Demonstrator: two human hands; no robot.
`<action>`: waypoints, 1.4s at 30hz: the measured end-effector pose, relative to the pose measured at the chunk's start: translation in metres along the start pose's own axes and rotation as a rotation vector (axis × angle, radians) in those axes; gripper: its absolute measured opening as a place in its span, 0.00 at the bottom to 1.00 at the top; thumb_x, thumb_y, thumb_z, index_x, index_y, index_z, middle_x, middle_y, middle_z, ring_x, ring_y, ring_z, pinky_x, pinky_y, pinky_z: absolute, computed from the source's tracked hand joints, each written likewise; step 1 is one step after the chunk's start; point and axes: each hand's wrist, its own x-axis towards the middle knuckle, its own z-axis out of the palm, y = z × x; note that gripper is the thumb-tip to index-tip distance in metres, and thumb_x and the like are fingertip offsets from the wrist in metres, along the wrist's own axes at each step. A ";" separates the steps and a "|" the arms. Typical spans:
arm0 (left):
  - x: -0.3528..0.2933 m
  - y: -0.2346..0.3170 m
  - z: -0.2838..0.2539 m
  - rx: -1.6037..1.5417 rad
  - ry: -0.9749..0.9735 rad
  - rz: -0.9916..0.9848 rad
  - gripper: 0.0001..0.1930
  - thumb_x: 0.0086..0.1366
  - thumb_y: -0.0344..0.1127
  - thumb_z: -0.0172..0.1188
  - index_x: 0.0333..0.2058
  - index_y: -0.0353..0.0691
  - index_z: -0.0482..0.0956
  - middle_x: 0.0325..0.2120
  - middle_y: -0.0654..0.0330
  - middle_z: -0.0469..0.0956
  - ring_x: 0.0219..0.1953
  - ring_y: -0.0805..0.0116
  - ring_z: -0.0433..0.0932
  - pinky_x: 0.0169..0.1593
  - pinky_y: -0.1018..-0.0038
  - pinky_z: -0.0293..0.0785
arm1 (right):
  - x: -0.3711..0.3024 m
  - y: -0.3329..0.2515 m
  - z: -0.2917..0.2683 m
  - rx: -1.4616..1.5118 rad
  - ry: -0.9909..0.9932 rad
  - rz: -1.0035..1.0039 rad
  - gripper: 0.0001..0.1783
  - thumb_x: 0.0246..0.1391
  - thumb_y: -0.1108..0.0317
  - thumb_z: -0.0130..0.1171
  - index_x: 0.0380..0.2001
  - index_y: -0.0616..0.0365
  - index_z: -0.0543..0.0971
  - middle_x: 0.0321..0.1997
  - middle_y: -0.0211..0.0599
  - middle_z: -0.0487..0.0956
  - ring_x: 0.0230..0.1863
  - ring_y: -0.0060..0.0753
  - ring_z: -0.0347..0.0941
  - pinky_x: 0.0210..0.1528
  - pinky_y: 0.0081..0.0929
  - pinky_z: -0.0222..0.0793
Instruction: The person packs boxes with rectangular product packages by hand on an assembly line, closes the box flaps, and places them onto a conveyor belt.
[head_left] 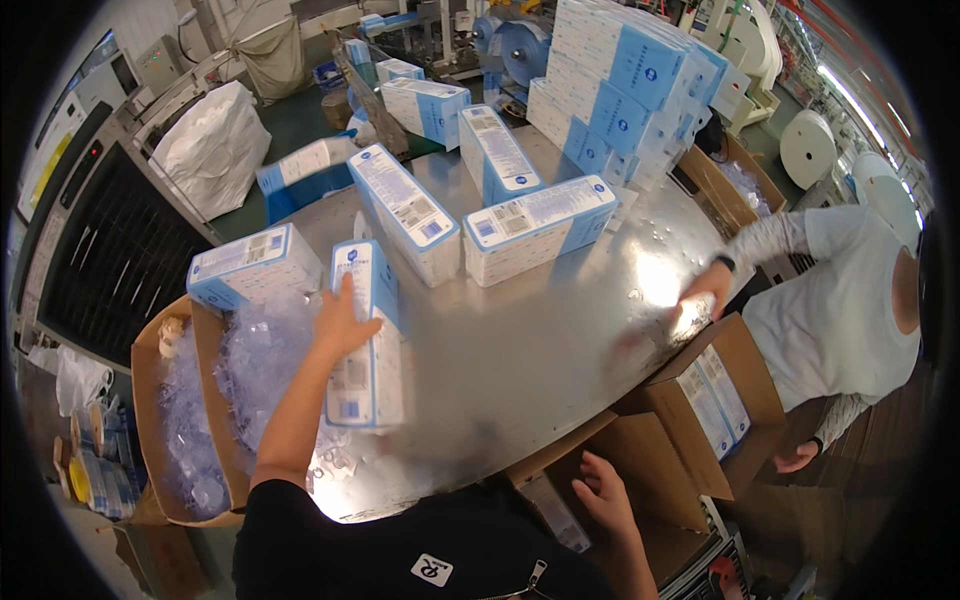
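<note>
My left hand rests on a white-and-blue printed pack at the left side of the metal table. Its index finger stretches along the pack's top and the thumb points out to the right. My right hand hovers over an open cardboard box at the table's near edge, fingers loosely bent and apart, nothing in them. Part of a pack shows inside that box. Beyond my left hand stand similar packs: one at the left, a long one, and others to the right.
Cardboard boxes of crumpled clear film adjoin the table's left side. A tall stack of packs occupies the far right. At right, a co-worker's hand is over the table, near another carton holding packs.
</note>
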 end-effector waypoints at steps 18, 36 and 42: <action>0.149 0.115 -0.014 0.933 -0.131 1.087 0.51 0.39 0.27 0.68 0.62 0.47 0.49 0.55 0.52 0.61 0.61 0.58 0.56 0.62 0.49 0.46 | 0.043 -0.115 -0.002 -0.896 0.139 -0.578 0.48 0.31 0.62 0.68 0.61 0.48 0.59 0.50 0.51 0.65 0.49 0.51 0.63 0.50 0.45 0.58; -0.214 0.343 0.060 -1.133 -0.919 1.748 0.31 0.48 0.40 0.65 0.54 0.54 0.67 0.47 0.48 0.64 0.44 0.56 0.71 0.44 0.67 0.70 | -0.303 0.140 -0.008 1.310 1.691 -0.512 0.34 0.55 0.44 0.34 0.59 0.54 0.60 0.61 0.39 0.62 0.59 0.46 0.60 0.58 0.42 0.59; -0.262 0.378 0.066 -0.631 -0.932 1.955 0.20 0.42 0.34 0.66 0.39 0.53 0.80 0.36 0.53 0.69 0.32 0.58 0.72 0.34 0.70 0.69 | -0.365 0.096 0.048 1.138 1.936 -0.353 0.31 0.54 0.49 0.38 0.58 0.52 0.61 0.61 0.39 0.62 0.58 0.47 0.60 0.58 0.43 0.58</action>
